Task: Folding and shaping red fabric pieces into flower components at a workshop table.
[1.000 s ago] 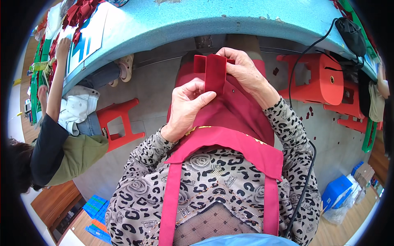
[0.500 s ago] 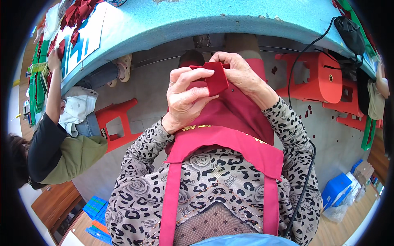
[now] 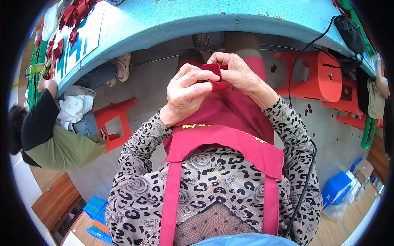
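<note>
Over my lap, both hands meet around a small, folded dark red piece (image 3: 211,69) that looks like soft, velvety fabric, perhaps a little pouch. My left hand (image 3: 185,93) is closed on it, with the bent fingers across its front and a lower flap showing beneath them. On the other side, my right hand (image 3: 238,74) pinches its edge between thumb and fingers. The fingertips of the right hand are partly hidden behind the red piece. Below the hands lies my red apron (image 3: 230,108) with yellow lettering.
A light blue padded table edge (image 3: 184,24) curves ahead, with a heap of red pieces (image 3: 78,14) at its left. A co-worker (image 3: 67,143) sits left on a red stool (image 3: 117,123). To the right are red stools (image 3: 324,78), a black cable (image 3: 292,74) and blue bins (image 3: 336,188).
The red piece has tilted and folded; its broad front flap no longer faces up between my hands. My left fingers have shifted over it. The co-worker's arm has drawn back toward the table edge.
</note>
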The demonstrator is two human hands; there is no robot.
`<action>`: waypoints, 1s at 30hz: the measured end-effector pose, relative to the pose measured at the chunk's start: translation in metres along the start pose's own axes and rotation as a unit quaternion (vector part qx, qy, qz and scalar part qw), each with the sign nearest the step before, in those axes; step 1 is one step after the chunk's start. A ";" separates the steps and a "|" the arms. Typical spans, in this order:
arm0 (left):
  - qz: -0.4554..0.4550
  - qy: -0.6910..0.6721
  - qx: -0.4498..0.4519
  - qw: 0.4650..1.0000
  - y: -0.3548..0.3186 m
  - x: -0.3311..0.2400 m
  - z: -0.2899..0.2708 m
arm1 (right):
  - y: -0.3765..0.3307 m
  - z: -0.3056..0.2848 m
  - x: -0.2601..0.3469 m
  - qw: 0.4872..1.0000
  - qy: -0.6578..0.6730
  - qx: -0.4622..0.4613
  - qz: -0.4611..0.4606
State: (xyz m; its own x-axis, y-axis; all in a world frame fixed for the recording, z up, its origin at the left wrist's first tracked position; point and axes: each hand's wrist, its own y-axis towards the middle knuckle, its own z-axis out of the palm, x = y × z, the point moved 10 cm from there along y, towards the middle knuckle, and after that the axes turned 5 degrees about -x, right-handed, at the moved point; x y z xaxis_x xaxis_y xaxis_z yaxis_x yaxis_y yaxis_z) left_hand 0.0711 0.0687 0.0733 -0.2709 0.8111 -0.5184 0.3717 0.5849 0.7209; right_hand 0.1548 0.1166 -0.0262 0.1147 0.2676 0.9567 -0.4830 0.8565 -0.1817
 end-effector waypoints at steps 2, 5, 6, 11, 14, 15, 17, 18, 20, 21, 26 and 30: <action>0.007 0.003 -0.001 1.000 0.000 -0.001 0.000 | 0.001 0.000 0.002 1.000 -0.010 -0.003 -0.008; -0.100 -0.068 -0.041 0.992 -0.001 0.014 -0.005 | 0.002 0.001 0.001 1.000 -0.018 -0.005 -0.011; -0.099 -0.068 -0.041 0.992 -0.001 0.012 -0.006 | 0.003 0.001 0.000 1.000 -0.021 -0.006 -0.011; -0.144 -0.064 -0.022 0.987 0.003 0.021 -0.010 | 0.006 0.003 0.001 0.999 -0.029 0.000 -0.022; -0.090 -0.030 0.036 0.995 0.009 0.014 -0.012 | 0.005 0.003 0.002 0.999 -0.034 -0.018 -0.019; -0.103 -0.033 0.060 0.992 0.010 0.016 -0.011 | 0.005 0.002 0.002 0.999 -0.037 -0.027 -0.018; -0.127 -0.040 0.109 0.985 0.012 0.018 -0.009 | 0.004 0.000 0.009 0.997 -0.058 -0.040 -0.036; -0.127 -0.040 0.110 0.985 0.013 0.018 -0.011 | 0.004 -0.002 0.015 0.994 -0.078 -0.052 -0.054; -0.189 -0.062 0.122 0.973 0.012 0.027 -0.013 | 0.003 -0.005 0.024 0.990 -0.099 -0.063 -0.073; -0.219 -0.073 0.127 0.965 0.011 0.032 -0.014 | 0.003 -0.005 0.026 0.991 -0.103 -0.051 -0.071; -0.199 -0.065 0.176 0.962 0.019 0.038 -0.004 | 0.007 -0.012 0.005 0.999 -0.038 0.015 -0.026; -0.465 -0.307 0.139 0.819 -0.018 0.074 0.024 | 0.009 -0.018 -0.019 0.998 0.036 0.057 0.014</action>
State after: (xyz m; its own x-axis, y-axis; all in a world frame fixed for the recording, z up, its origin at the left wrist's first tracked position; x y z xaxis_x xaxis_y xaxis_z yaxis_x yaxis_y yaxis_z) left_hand 0.0651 0.1185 0.0109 -0.0853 -0.1866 -0.9787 0.4688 0.8593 -0.2047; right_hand 0.1635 0.1275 -0.0503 0.1608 0.3251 0.9319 -0.5825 0.7935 -0.1763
